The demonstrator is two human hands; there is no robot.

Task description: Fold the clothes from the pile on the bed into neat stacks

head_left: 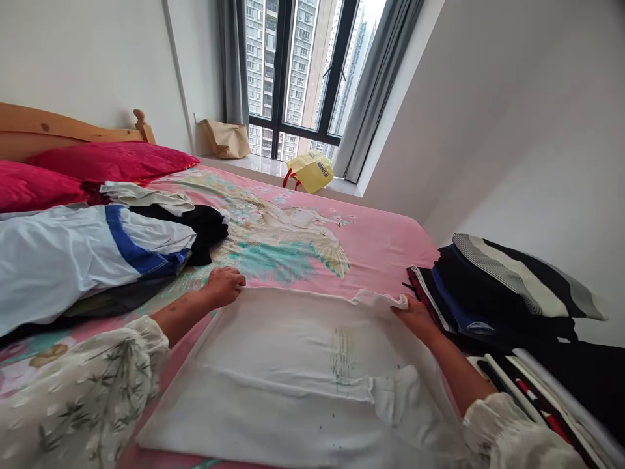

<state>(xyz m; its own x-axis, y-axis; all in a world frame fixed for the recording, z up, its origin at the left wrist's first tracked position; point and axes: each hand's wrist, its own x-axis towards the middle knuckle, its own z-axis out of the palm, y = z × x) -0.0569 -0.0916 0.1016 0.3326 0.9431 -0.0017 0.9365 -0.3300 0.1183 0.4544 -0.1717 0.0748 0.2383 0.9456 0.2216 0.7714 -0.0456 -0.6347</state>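
Observation:
A white garment point(273, 378), looking like a shirt with a faded print, lies spread and partly folded on the bed in front of me. My left hand point(225, 285) grips its far left corner, fingers closed on the cloth. At the far right corner my right hand point(413, 316) pinches the edge, where the fabric bunches up slightly. A sleeve-like fold point(398, 394) lies across the garment's near right part. The fingertips of both hands are partly hidden by the cloth.
Loose clothes, among them a white and blue garment point(88, 251), lie heaped on the left. Folded clothes point(493, 286) are stacked at the right. Red pillows point(114, 159) rest by the headboard. A paper bag point(227, 139) and a yellow bag point(311, 170) are near the window.

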